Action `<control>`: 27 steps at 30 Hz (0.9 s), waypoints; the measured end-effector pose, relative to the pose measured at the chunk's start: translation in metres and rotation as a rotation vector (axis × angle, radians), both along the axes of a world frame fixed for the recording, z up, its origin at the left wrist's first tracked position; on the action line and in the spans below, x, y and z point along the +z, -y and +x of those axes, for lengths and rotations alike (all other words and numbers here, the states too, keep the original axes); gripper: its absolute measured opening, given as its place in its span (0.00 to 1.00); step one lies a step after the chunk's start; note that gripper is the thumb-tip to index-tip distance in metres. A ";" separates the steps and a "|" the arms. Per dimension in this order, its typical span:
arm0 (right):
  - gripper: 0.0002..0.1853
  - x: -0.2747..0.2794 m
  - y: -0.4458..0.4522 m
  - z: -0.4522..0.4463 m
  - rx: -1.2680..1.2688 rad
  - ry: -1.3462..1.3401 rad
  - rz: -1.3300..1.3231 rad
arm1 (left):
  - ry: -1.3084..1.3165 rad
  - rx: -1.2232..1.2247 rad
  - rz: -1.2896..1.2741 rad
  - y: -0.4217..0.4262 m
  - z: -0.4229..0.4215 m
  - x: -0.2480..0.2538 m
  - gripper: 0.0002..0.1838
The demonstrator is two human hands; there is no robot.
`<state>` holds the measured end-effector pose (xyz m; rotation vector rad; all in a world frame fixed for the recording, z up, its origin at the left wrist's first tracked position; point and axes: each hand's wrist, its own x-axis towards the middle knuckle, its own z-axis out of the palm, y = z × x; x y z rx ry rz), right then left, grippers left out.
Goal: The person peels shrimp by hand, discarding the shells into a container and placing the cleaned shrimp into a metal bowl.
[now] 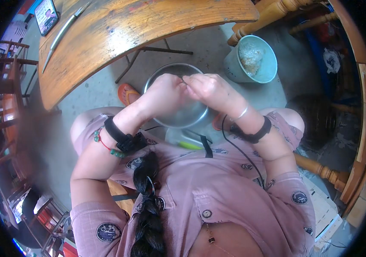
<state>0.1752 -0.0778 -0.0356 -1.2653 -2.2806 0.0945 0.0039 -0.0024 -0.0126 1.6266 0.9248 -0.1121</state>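
Note:
Both of my hands meet above a round metal basin (178,121) that stands low between my knees. My left hand (165,95) has its fingers curled together, and my right hand (207,89) is pinched right against it. A small dark bit shows between the fingertips, too small to name. The inside of the basin is mostly hidden by my hands and looks blurred. Under the basin's near edge, a bright green thing (189,145) lies by my lap.
A wooden table (118,32) is in front, bearing a phone (46,17) and a long thin knife-like object (65,34). A light blue bucket (269,64) with a plastic bag inside stands at the right. Wooden chairs are at the far left.

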 end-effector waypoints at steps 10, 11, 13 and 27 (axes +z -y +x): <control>0.13 -0.001 -0.002 0.000 -0.007 -0.162 -0.039 | 0.055 0.064 -0.040 0.001 -0.001 -0.005 0.13; 0.13 0.000 -0.002 0.001 -0.010 -0.162 -0.039 | 0.069 0.067 -0.044 0.002 -0.001 -0.006 0.12; 0.11 0.006 -0.004 0.004 -0.006 -0.239 -0.120 | 0.082 0.057 -0.051 0.001 -0.002 -0.007 0.12; 0.09 0.012 -0.010 0.009 -0.027 -0.324 -0.208 | 0.151 0.003 0.117 -0.001 -0.001 0.001 0.13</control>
